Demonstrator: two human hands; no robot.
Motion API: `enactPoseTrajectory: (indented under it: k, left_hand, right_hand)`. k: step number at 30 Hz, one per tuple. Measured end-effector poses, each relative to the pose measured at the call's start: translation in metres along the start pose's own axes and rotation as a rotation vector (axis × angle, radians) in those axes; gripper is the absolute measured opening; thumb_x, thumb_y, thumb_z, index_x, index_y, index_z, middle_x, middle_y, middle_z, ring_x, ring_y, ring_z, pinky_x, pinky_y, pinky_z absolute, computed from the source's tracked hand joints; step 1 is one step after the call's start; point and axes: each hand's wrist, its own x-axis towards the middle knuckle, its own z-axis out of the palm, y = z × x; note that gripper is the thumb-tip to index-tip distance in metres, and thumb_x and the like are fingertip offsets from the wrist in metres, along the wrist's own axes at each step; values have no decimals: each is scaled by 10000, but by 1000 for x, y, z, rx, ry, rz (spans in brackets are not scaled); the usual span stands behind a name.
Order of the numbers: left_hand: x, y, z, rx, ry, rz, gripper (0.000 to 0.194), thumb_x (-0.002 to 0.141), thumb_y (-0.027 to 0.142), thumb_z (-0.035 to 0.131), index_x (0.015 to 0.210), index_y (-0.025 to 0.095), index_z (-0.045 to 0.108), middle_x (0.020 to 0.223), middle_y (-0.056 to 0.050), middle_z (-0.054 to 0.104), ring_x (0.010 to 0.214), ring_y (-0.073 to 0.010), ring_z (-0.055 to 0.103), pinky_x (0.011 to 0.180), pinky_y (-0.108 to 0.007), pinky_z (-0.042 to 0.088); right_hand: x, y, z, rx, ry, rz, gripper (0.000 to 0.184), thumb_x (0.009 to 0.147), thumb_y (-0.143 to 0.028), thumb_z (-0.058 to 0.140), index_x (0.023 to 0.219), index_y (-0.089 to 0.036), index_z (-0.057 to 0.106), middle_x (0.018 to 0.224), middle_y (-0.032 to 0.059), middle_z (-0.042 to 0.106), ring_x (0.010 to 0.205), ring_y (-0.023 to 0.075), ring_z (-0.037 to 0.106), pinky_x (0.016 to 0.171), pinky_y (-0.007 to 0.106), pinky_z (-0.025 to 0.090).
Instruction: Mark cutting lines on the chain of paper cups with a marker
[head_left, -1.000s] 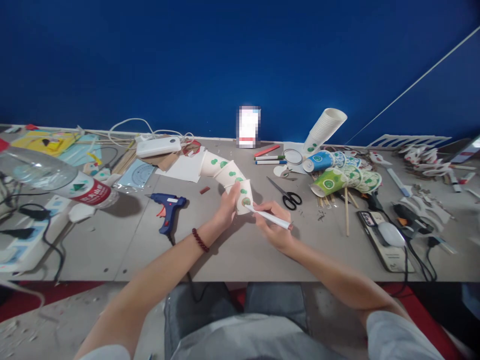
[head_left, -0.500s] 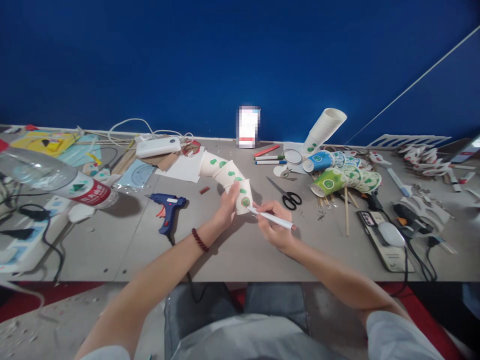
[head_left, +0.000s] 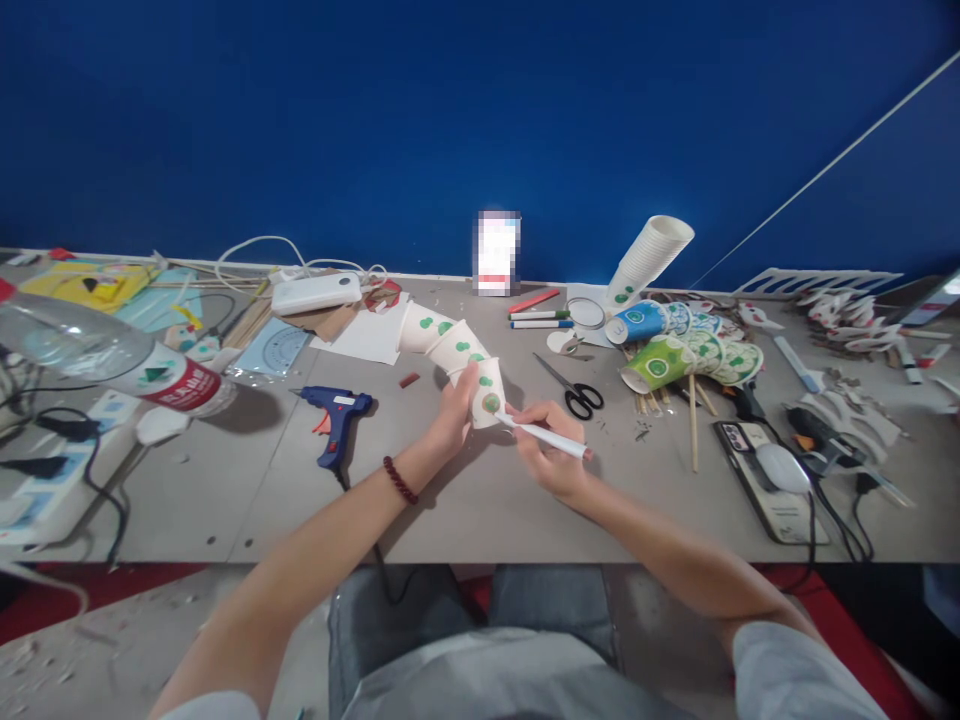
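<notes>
A curved chain of white paper cups (head_left: 454,346) with green prints lies on the table, one cup set into another. My left hand (head_left: 454,412) is closed around the near end of it, thumb on top. Between the fingers of my right hand (head_left: 551,448) is a white marker (head_left: 553,441) with a reddish end. Its tip is at the lower edge of the nearest cup, beside a round green-and-brown mark (head_left: 491,403). Whether the tip touches the cup I cannot tell.
A blue glue gun (head_left: 336,420) lies left of my hands, near a large water bottle (head_left: 161,375). Black scissors (head_left: 577,395) and several markers (head_left: 540,318) are beyond my right hand. Further right are a leaning cup stack (head_left: 651,258), a green cup chain (head_left: 667,362) and a phone (head_left: 761,490).
The marker's tip has shifted slightly from the round mark to the cup's lower edge, its back end moving a little right. My left hand keeps its hold on the cups.
</notes>
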Motion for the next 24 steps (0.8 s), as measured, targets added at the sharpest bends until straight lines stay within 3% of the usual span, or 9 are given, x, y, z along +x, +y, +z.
enactPoseTrajectory:
  k: [5, 14, 24]
  left_hand:
    - [0, 0, -1, 1, -19, 10, 588, 663, 707, 699, 879, 166, 620, 667, -46, 689, 567, -174, 658, 590, -292, 528]
    - [0, 0, 0, 22, -10, 15, 608, 663, 714, 690, 886, 155, 610, 662, -59, 686, 547, -179, 649, 586, -303, 524]
    - [0, 2, 0, 14, 8, -16, 615, 632, 725, 704, 896, 177, 607, 655, -52, 684, 573, -198, 663, 607, -318, 524]
  right_hand:
    - [0, 0, 0, 28, 5, -5, 46, 795, -194, 587, 801, -237, 599, 713, 13, 723, 659, 182, 714, 557, 281, 533]
    - [2, -2, -2, -59, -12, -38, 45, 801, -198, 587, 791, -227, 621, 725, 14, 732, 601, 162, 689, 545, 268, 516]
    - [1, 3, 1, 40, -12, 45, 24, 807, -232, 583, 786, -241, 575, 684, 7, 690, 595, 168, 668, 556, 300, 554]
